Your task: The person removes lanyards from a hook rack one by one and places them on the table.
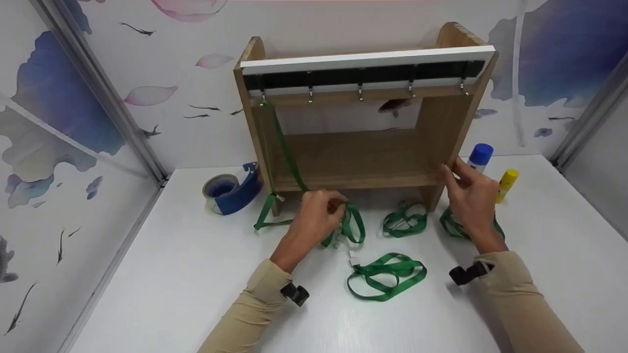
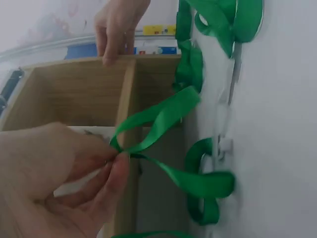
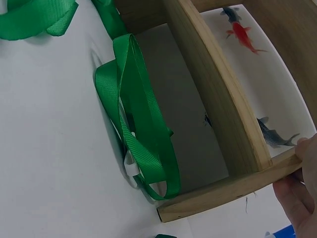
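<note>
My left hand (image 1: 315, 215) pinches a green lanyard (image 2: 171, 116) between thumb and fingers, in front of the lower board of a wooden shelf (image 1: 358, 159). In the left wrist view, its strap loops out past the fingertips. My right hand (image 1: 472, 198) grips the shelf's right side panel (image 3: 223, 191) near the bottom, the thumb on one face and fingers on the other. A green strap (image 1: 286, 149) hangs from the leftmost hook (image 1: 263, 93) of a row across the shelf's top. It runs down toward my left hand; whether it joins the held loop is hidden.
Coiled green lanyards lie on the white table: one in front (image 1: 387, 277), one by the shelf's right foot (image 1: 405, 223), one partly under my right wrist (image 1: 454, 225). A blue tape dispenser (image 1: 240, 193) stands left; a blue-capped tube (image 1: 480, 156) and yellow glue stick (image 1: 507, 186) stand right.
</note>
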`<state>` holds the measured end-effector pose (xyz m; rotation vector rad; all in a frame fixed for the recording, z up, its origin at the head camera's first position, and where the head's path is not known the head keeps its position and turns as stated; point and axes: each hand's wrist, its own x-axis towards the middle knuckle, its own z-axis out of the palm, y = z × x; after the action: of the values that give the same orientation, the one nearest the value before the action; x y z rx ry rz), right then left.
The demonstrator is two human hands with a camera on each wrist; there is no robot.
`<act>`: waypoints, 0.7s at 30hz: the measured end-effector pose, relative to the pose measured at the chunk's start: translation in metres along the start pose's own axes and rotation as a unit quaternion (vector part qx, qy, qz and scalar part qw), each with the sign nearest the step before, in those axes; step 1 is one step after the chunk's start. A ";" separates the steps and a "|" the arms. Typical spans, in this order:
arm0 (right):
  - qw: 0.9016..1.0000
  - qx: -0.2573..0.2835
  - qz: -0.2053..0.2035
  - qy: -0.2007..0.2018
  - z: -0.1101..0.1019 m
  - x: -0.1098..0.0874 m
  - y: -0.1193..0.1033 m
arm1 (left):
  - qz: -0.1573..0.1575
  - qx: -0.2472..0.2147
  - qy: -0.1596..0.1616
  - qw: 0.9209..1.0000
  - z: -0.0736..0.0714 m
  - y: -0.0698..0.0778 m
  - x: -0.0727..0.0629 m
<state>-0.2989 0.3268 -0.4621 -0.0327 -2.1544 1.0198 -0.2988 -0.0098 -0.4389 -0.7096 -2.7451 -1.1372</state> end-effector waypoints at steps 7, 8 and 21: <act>1.000 0.003 0.001 -0.004 0.001 0.000 0.000 | -0.015 0.001 0.037 0.999 0.026 -0.011 0.006; 1.000 0.003 0.001 -0.003 0.001 0.000 0.000 | -0.018 0.007 0.035 0.999 0.028 -0.013 0.006; 1.000 0.003 0.002 -0.002 -0.001 0.000 0.001 | -0.037 -0.010 -0.034 0.999 0.026 -0.015 0.006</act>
<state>-0.2989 0.3277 -0.4620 -0.0319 -2.1546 1.0300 -0.3086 0.0011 -0.4658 -0.6663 -2.8422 -1.1789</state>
